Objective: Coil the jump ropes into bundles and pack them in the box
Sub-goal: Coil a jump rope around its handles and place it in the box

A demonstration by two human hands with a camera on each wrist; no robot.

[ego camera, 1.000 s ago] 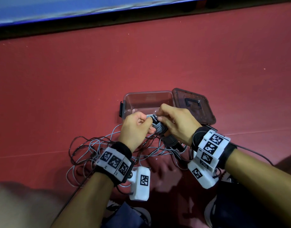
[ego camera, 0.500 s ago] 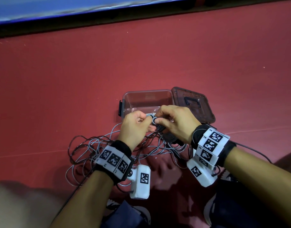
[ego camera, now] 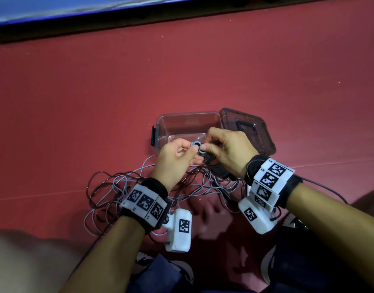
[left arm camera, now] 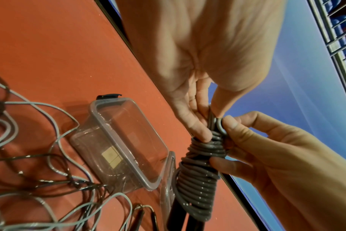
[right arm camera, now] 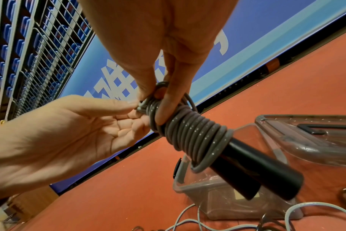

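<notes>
Bundle: a grey, smooth, round-section jump rope [right arm camera: 196, 137] is wound in tight turns round two black cylindrical handles [right arm camera: 265, 173], held above the near edge of the box.
Left hand [ego camera: 173, 159]: thumb and fingers pinch the rope's end loop at the top of the bundle.
Right hand [ego camera: 228, 151]: fingers curl round the upper coils, thumb pressing on them.
Box [ego camera: 160, 123]: clear plastic, rounded rectangle, open, on the red floor [ego camera: 97, 92], with a black side latch.
Lid [ego camera: 264, 132]: dark translucent, touching the box's right side.
Loose ropes [ego camera: 118, 187]: thin grey and dark strands tangled on the floor under the wrists.
Room: bare floor beyond the box, up to a blue board [ego camera: 55, 7].
</notes>
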